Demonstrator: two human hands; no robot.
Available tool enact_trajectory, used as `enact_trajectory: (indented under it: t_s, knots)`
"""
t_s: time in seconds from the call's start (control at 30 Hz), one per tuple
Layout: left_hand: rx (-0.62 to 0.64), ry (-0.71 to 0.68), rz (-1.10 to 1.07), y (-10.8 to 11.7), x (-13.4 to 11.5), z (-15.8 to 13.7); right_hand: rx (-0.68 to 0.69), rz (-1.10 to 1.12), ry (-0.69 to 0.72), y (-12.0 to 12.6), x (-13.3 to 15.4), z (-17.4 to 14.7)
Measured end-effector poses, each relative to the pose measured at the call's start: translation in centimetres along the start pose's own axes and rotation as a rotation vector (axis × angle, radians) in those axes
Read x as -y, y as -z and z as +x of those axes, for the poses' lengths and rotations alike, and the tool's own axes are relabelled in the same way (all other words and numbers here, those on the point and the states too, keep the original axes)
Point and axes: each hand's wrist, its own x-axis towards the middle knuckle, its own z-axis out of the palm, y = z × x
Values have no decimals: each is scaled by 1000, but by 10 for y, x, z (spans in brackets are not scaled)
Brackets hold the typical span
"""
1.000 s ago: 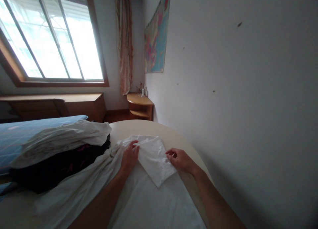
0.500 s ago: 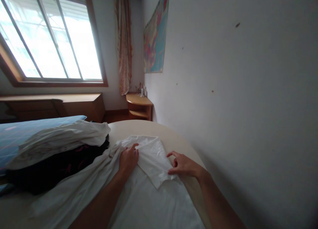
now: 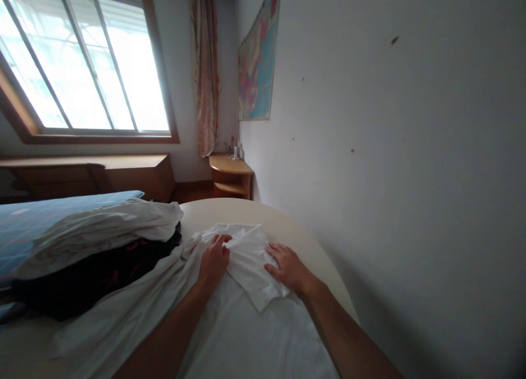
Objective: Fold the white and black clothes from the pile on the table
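A white shirt (image 3: pixel 263 340) lies spread over the table, with what looks like a sleeve (image 3: pixel 250 277) folded across its upper part. My left hand (image 3: pixel 213 261) rests on the cloth at the left of this fold, fingers slightly bent and apart, nothing visibly gripped. On the fold's right edge, my right hand (image 3: pixel 287 266) lies flat with its fingers spread. Loose creases run through the shirt to the left of my left wrist.
Left of the shirt, a crumpled white garment (image 3: pixel 102 220) sits on black clothing (image 3: pixel 82 288), beside a light-blue checked item (image 3: pixel 36 220). The rounded cream table (image 3: pixel 230 206) curves along the wall (image 3: pixel 390 193). Beyond stand a corner shelf (image 3: pixel 230 165) and a wooden desk (image 3: pixel 135 162).
My right hand has moved left and flattened onto the folded cloth; before, its fingers were curled at the edge. My left hand has stayed nearly in place.
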Motion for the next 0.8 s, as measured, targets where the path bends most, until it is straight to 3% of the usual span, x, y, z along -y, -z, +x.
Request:
enact_trajectory:
  t_s: [0.23, 0.37, 0.5, 0.6, 0.8]
  knots:
    - [55, 27, 36, 0, 1, -2, 78, 6, -51, -6, -2, 2]
    - [53, -2, -21, 1, 2, 0, 46, -37, -51, 0, 4, -2]
    - [56, -3, -24, 1, 7, 1, -23, 27, 200, 16, 26, -12]
    - [71, -19, -37, 0, 13, 1, 83, 109, 407, 23, 43, -22]
    - [91, -37, -65, -3, 18, 5, 164, 50, 403, 22, 51, -29]
